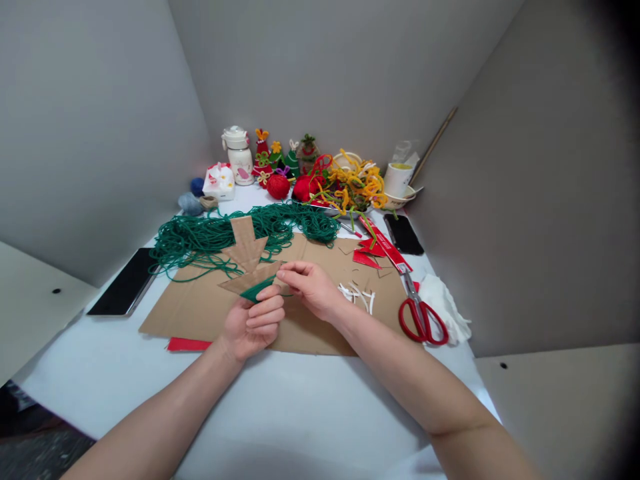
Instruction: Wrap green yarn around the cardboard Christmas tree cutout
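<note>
My left hand grips a cardboard cutout from below, with its fingers curled over the lower edge. The cutout has a tree-like outline of stacked, pointed tiers and is tilted up above the table. Green yarn lies wound in close strands across its bottom tier. At the cutout's right corner, my right hand is closed in a pinch on a thin strand of the yarn, mostly hidden by the fingertips. Behind the cutout spreads a loose heap of green yarn, with some strands trailing toward it.
Under my hands lies a cardboard sheet with white and red scraps. Red-handled scissors and crumpled tissue are at right; a tablet is at left. A phone, yarn balls, a bottle and a cup stand farther back.
</note>
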Demonstrator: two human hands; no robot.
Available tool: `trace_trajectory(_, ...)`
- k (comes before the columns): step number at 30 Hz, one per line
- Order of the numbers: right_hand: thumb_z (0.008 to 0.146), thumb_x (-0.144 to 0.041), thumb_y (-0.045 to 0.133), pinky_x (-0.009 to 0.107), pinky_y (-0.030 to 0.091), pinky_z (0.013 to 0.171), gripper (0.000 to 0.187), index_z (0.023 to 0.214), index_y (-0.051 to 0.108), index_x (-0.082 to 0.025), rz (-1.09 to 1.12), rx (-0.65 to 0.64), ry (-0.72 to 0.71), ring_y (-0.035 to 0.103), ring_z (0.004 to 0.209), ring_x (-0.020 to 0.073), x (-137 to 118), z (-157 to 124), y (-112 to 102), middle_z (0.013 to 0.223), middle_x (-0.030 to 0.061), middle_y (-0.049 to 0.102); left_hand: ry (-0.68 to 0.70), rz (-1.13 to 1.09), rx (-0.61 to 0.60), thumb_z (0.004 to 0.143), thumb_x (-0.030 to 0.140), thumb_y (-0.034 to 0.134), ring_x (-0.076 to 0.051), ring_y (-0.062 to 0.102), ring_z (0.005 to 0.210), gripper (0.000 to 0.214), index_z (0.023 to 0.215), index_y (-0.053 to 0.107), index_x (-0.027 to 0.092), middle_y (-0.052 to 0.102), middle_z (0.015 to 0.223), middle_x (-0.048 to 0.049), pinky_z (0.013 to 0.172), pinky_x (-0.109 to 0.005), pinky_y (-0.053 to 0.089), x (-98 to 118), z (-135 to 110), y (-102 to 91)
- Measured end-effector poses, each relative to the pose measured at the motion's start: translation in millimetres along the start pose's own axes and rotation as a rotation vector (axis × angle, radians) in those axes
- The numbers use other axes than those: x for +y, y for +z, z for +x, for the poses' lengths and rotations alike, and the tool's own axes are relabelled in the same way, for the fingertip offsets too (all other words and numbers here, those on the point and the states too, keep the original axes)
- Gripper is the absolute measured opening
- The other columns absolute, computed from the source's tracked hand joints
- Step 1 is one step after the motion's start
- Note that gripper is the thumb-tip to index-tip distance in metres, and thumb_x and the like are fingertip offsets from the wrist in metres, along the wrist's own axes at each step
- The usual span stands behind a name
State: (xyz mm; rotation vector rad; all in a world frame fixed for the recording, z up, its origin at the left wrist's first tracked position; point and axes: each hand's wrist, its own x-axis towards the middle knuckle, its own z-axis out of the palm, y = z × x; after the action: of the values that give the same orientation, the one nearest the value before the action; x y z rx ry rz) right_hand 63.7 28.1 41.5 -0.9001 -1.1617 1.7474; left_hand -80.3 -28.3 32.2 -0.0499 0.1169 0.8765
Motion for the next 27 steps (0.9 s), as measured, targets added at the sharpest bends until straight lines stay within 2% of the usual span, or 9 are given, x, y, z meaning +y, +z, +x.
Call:
trace_trajectory(3, 0.063, -0.032, 0.073, 0.022, 0.026, 0.051, 0.019, 0.072, 0.066, -0.017, -0.001, -0.015, 0.004, 0.039, 0.054, 0.0061, -0.8, 0.2, -0.1, 0.067, -0.0036, 0.057, 0.004, 0.007, 0.009, 0.075, 0.005, 0.049, -0.004, 0.043, 0.035, 0.023, 0.065, 0.035, 0.020, 0.040, 0.043, 0.0064, 0.032, -0.009, 0.024, -1.1, -1.8, -0.6)
trace_trajectory(8, 0.065, -0.031, 0.071, 0.021, 0.025, 0.050, 0.017, 0.069, 0.064, -0.016, -0.009, -0.015, -0.011, 0.037, 0.052, 0.0051, -1.1, -0.7, 1.2, 0.065, -0.0045, 0.055, 0.019, 0.079, 0.044, 0.080, 0.009, 0.045, -0.003, 0.042, 0.034, 0.018, 0.066, 0.041, 0.018, 0.041, 0.043, 0.0057, 0.031, -0.009, 0.025, -1.5, 0.3, 1.9)
trace_trajectory(11, 0.066, -0.033, 0.069, 0.021, 0.027, 0.049, 0.019, 0.070, 0.062, -0.016, -0.006, 0.043, -0.018, 0.040, 0.051, 0.0059, 0.3, 1.2, -0.2, 0.063, -0.0039, 0.056, 0.068, 0.232, 0.122, 0.084, 0.015, 0.041, -0.005, 0.047, 0.040, 0.013, 0.078, 0.053, 0.014, 0.054, 0.055, -0.0004, 0.032, -0.010, 0.030, 0.1, 6.7, 2.5)
trace_trajectory(14, 0.066, -0.036, 0.068, 0.022, 0.031, 0.051, 0.022, 0.071, 0.061, -0.016, 0.019, 0.145, -0.034, 0.044, 0.053, 0.0076, 2.1, 5.4, -2.7, 0.064, -0.0027, 0.058, 0.241, 0.416, 0.232, 0.082, 0.022, 0.042, -0.013, 0.062, 0.063, 0.025, 0.095, 0.058, 0.008, 0.066, 0.083, -0.0131, 0.037, -0.014, 0.037, 0.4, 13.9, 0.5)
trace_trajectory(17, 0.065, -0.036, 0.068, 0.022, 0.035, 0.055, 0.022, 0.070, 0.061, -0.016, 0.029, 0.214, -0.067, 0.049, 0.059, 0.0093, 4.0, 8.1, -3.6, 0.069, -0.0015, 0.060, 0.454, 0.580, 0.302, 0.082, 0.026, 0.047, -0.018, 0.065, 0.080, 0.025, 0.098, 0.061, 0.012, 0.067, 0.092, -0.0129, 0.046, -0.016, 0.042, -2.0, 18.9, -3.2)
trace_trajectory(19, 0.065, -0.035, 0.068, 0.023, 0.037, 0.059, 0.020, 0.069, 0.062, -0.016, -0.006, 0.229, -0.089, 0.050, 0.062, 0.0103, 5.7, 8.0, -3.0, 0.070, -0.0011, 0.060, 0.582, 0.671, 0.364, 0.082, 0.029, 0.054, -0.016, 0.064, 0.079, 0.022, 0.096, 0.062, 0.014, 0.068, 0.091, -0.0097, 0.045, -0.015, 0.040, -3.9, 21.3, -5.8)
trace_trajectory(22, 0.068, -0.034, 0.066, 0.024, 0.039, 0.065, 0.018, 0.069, 0.063, -0.016, -0.098, 0.235, -0.146, 0.051, 0.064, 0.0108, 8.5, 6.2, -1.8, 0.069, -0.0012, 0.060, 0.723, 0.760, 0.456, 0.076, 0.030, 0.065, -0.010, 0.061, 0.066, 0.017, 0.080, 0.063, 0.013, 0.068, 0.079, -0.0059, 0.038, -0.013, 0.030, -4.2, 24.3, -8.7)
trace_trajectory(24, 0.070, -0.034, 0.064, 0.024, 0.039, 0.066, 0.018, 0.070, 0.064, -0.016, -0.155, 0.227, -0.167, 0.052, 0.065, 0.0110, 9.3, 5.2, -1.5, 0.070, -0.0010, 0.061, 0.760, 0.780, 0.486, 0.072, 0.030, 0.069, -0.007, 0.057, 0.059, 0.019, 0.071, 0.061, 0.012, 0.066, 0.071, -0.0040, 0.035, -0.013, 0.026, -2.7, 25.6, -9.9)
trace_trajectory(27, 0.070, -0.037, 0.065, 0.024, 0.040, 0.066, 0.022, 0.074, 0.065, -0.015, -0.213, 0.204, -0.153, 0.052, 0.066, 0.0116, 8.1, 4.8, -1.3, 0.072, 0.0001, 0.063, 0.780, 0.762, 0.507, 0.067, 0.032, 0.074, -0.007, 0.057, 0.058, 0.023, 0.070, 0.061, 0.013, 0.066, 0.070, -0.0028, 0.036, -0.013, 0.027, -0.1, 26.2, -10.6)
